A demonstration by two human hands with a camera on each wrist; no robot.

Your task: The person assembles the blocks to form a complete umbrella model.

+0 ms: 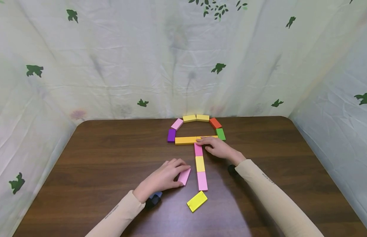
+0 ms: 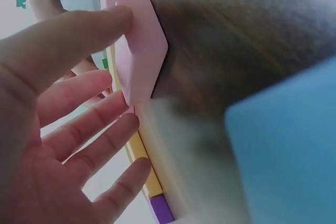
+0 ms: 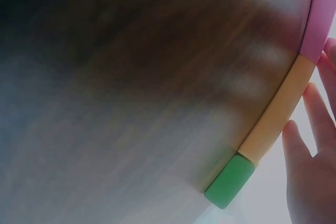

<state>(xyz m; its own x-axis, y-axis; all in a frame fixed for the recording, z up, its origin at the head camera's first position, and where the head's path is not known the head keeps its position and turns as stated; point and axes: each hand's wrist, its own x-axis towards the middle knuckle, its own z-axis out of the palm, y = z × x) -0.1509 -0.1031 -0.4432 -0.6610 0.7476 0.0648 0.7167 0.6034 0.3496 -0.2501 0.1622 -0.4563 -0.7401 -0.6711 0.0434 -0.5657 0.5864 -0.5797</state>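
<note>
My left hand (image 1: 166,173) pinches a loose pink block (image 1: 184,177) by its ends, left of the column of blocks. In the left wrist view, the thumb presses one end of that pink block (image 2: 142,51) and fingertips meet the other. The right hand (image 1: 219,148) lies at the top of the column, its fingertips on the right orange block (image 3: 278,108) and by the upper pink block (image 1: 198,149). Below that come a yellow block (image 1: 199,164) and another pink block (image 1: 202,181). A second orange block (image 1: 185,141) extends the crossbar leftward.
An arch stands behind the crossbar: purple (image 1: 171,135), pink (image 1: 177,124), two pale yellow (image 1: 189,118), red (image 1: 215,123) and green blocks (image 1: 220,134). A bright yellow block (image 1: 197,201) lies askew near the column's foot. A patterned curtain (image 1: 127,65) hangs behind the brown table (image 1: 112,148).
</note>
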